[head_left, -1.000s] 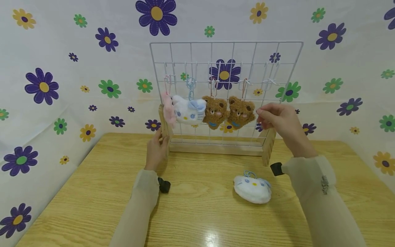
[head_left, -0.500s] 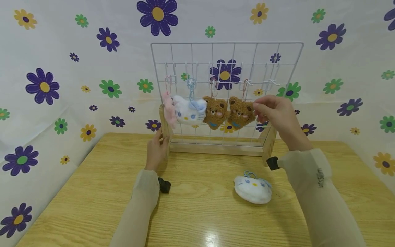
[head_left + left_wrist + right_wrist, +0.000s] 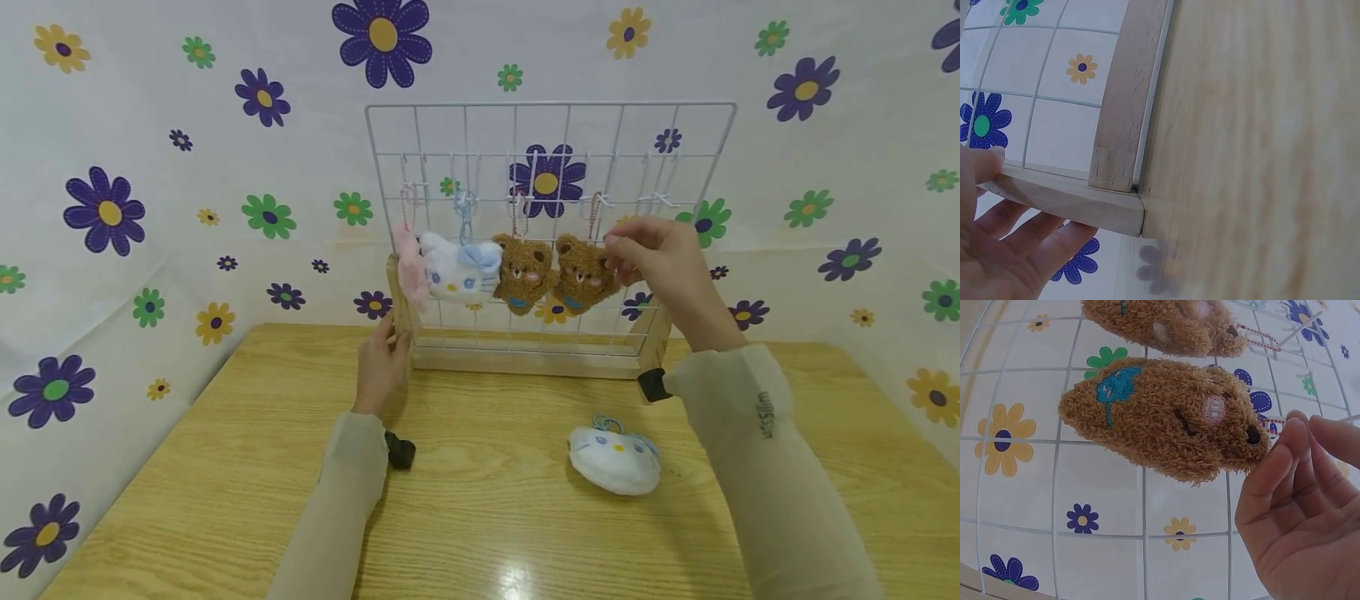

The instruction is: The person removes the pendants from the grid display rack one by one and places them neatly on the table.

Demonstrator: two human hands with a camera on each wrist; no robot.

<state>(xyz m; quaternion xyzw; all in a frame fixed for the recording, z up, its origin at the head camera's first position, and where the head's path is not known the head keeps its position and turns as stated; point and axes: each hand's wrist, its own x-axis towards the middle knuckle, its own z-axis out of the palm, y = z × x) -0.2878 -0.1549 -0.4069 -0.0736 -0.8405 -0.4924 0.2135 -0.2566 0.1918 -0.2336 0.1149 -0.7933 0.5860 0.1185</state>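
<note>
Beige sleeves point(image 3: 780, 475) are covering both forearms above a wood-grained desk point(image 3: 225, 483), with black blocks point(image 3: 400, 450) sitting at the wrists. On the desk, between the two arms and closer to the right one, a white cat toy point(image 3: 613, 467) with blue eyes and a yellow nose is lying with its face showing, its blue ring pointing toward the wooden stand point(image 3: 525, 362). Both hands are being held well apart. The left hand point(image 3: 381, 367) is gripping the left end of that stand, thumb on one side of the wood and fingers on the other. The right hand point(image 3: 667, 267) is hovering at the right end of the hanging toys, thumb and fingers bent and nearly meeting; its fingertips are sitting at the ear of a brown bear point(image 3: 581, 279), and I cannot tell whether they are pinching it. That bear is hanging by a red bead chain, showing a blue patch on its front. Leftward from it, a second bear point(image 3: 522, 271), another cat toy point(image 3: 453, 271) with a blue bow and a pink toy point(image 3: 411, 268) turned edge-on are hanging in a row on a white wire grid point(image 3: 551, 103). Behind everything, a white cloth point(image 3: 480, 50) is showing purple, green and yellow flowers.
</note>
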